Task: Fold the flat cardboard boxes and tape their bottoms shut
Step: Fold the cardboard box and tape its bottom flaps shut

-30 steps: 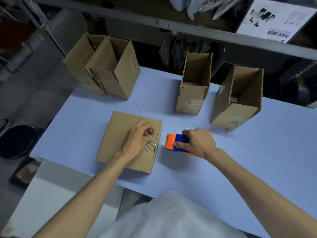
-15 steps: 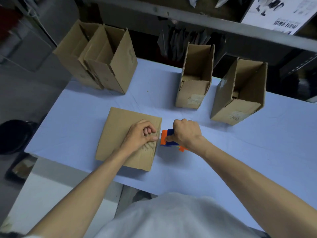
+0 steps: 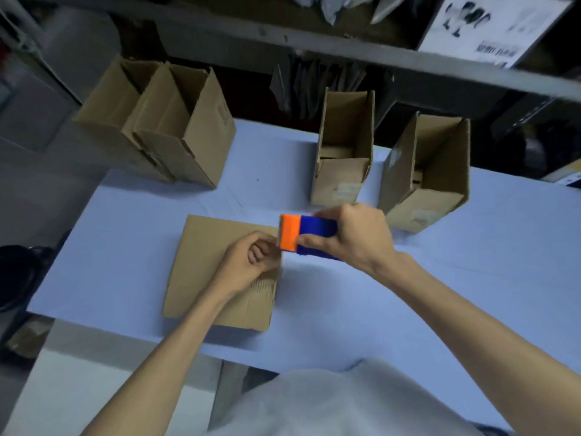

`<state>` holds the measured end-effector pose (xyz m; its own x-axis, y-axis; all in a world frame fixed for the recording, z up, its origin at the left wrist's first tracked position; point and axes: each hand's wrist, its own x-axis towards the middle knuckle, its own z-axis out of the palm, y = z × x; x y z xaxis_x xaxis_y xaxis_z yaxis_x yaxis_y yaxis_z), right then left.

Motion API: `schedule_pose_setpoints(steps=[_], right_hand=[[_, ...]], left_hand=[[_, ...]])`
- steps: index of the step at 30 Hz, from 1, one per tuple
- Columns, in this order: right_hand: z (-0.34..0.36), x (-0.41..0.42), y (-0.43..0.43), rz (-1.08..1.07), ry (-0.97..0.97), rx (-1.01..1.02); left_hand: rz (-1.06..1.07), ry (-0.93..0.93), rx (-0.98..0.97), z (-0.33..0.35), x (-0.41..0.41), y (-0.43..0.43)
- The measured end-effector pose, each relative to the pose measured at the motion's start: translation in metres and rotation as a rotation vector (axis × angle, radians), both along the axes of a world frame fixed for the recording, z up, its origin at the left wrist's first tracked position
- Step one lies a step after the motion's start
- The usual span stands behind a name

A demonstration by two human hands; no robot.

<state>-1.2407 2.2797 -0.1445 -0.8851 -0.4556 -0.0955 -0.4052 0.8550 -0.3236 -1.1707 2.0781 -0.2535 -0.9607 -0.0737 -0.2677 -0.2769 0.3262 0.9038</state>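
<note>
The closed brown cardboard box (image 3: 204, 265) lies on the pale blue table (image 3: 440, 297), in front of the person. The left hand (image 3: 251, 262) rests on the box's right edge with its fingers curled; whether they pinch anything cannot be told. The right hand (image 3: 358, 237) grips an orange-and-blue tape dispenser (image 3: 301, 231), held just above that edge.

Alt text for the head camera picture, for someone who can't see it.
A person's right hand grips an orange and blue tape dispenser at the edge of a cardboard box lying on a pale blue table; the left hand rests curled on the box. Four open boxes stand behind.
</note>
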Motion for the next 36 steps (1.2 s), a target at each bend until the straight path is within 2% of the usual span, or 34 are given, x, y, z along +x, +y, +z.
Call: schedule_pose_setpoints(steps=[3,5,6,11,17,21,23,28,32,36], right_hand=[[-0.013,0.012,0.0,-0.049,-0.163,-0.206],[-0.024,0.02,0.002,-0.058,-0.187,-0.264],[-0.028,0.024,0.002,-0.052,-0.176,-0.271],[-0.038,0.035,0.006,-0.085,-0.194,-0.358],[-0.032,0.041,0.016,-0.154,-0.269,-0.46],[-0.028,0.044,0.025,-0.204,-0.311,-0.543],[-0.025,0.046,0.03,-0.202,-0.334,-0.567],[-0.025,0.05,0.038,-0.088,-0.308,-0.472],[-0.028,0.052,0.041,-0.034,-0.251,-0.433],[-0.032,0.053,0.046,0.065,-0.275,-0.363]], left_hand=[[0.129,-0.092,0.355,0.018,-0.009,0.005],[0.248,-0.179,0.588,0.033,-0.007,0.011],[0.283,-0.186,0.62,0.038,-0.003,0.011],[0.215,-0.162,0.469,0.046,0.007,0.012],[0.219,-0.157,0.439,0.058,0.006,0.023],[0.169,-0.263,0.667,0.065,0.005,0.026],[0.183,-0.322,0.712,0.064,0.007,0.027],[0.159,-0.394,0.458,0.071,0.012,0.032],[0.149,-0.458,0.364,0.077,0.01,0.033],[0.201,-0.496,0.313,0.079,0.009,0.035]])
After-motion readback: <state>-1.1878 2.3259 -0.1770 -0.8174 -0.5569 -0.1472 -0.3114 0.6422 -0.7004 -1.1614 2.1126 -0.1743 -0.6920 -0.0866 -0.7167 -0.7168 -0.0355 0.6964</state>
